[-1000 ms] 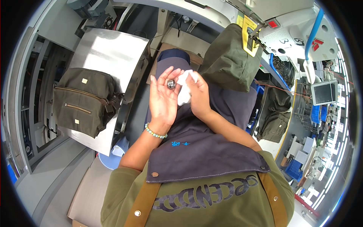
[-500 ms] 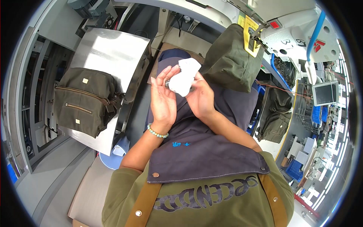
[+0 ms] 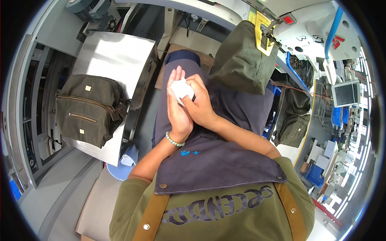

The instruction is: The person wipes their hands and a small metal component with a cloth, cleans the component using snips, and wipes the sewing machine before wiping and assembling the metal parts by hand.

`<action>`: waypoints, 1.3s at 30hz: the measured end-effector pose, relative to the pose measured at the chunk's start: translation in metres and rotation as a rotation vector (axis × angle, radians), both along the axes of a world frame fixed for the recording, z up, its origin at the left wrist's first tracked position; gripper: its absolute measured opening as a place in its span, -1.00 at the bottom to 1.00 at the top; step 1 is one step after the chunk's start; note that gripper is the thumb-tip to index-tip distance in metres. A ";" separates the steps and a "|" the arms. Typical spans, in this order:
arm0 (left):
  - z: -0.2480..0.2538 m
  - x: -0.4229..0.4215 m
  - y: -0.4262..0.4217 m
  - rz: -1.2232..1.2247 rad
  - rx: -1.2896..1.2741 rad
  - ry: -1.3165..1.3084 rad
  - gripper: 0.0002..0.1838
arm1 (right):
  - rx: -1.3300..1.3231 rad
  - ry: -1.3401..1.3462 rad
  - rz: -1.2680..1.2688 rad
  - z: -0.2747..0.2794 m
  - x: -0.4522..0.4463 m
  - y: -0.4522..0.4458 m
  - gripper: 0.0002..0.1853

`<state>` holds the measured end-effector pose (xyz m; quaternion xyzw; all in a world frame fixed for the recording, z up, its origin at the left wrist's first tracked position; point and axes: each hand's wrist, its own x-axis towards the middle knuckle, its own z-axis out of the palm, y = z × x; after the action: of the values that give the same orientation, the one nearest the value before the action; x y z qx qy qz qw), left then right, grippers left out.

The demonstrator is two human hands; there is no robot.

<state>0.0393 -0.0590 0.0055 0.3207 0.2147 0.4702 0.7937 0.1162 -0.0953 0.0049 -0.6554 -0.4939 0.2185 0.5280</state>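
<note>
A crumpled white tissue is held between my hands above my lap. My left hand is open beneath it, fingers stretched out and palm against the tissue; a beaded bracelet circles that wrist. From the right, my right hand closes its fingers and thumb over the tissue and presses it to the left palm. Part of the tissue is hidden under the right fingers.
On my left, a dark olive bag lies on a shiny metal sheet. Another olive bag hangs at the white sewing machine. A blue bin stands low at left, and a small screen is at right.
My hands were apart at the fingers with the tissue spread between them. My right hand has moved left and folded over the tissue, now bunched smaller against the left palm.
</note>
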 end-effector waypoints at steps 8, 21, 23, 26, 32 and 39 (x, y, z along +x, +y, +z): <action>-0.014 0.004 0.000 -0.032 -0.104 -0.071 -0.45 | -0.043 0.333 -0.076 -0.022 0.008 -0.001 -0.87; -0.034 -0.014 0.030 -0.179 -0.608 -0.362 -0.49 | -0.065 1.068 -0.207 -0.016 0.019 0.000 -0.69; -0.032 -0.015 0.031 -0.184 -0.605 -0.378 -0.49 | -0.093 1.062 -0.203 -0.016 0.021 0.000 -0.68; -0.029 -0.017 0.031 -0.208 -0.689 -0.446 -0.49 | -0.135 0.988 -0.239 -0.018 0.015 0.005 -0.69; -0.028 -0.012 0.031 -0.234 -0.732 -0.480 -0.47 | -0.072 -0.186 -0.183 -0.016 0.014 0.003 -0.69; -0.020 -0.010 0.029 -0.312 -0.693 -0.368 -0.49 | -0.332 -0.434 0.064 -0.004 0.022 -0.005 -0.69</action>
<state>0.0295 -0.0299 -0.0146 -0.0257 0.1637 0.2940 0.9413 0.1379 -0.1000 0.0006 -0.7485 -0.5735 0.1675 0.2878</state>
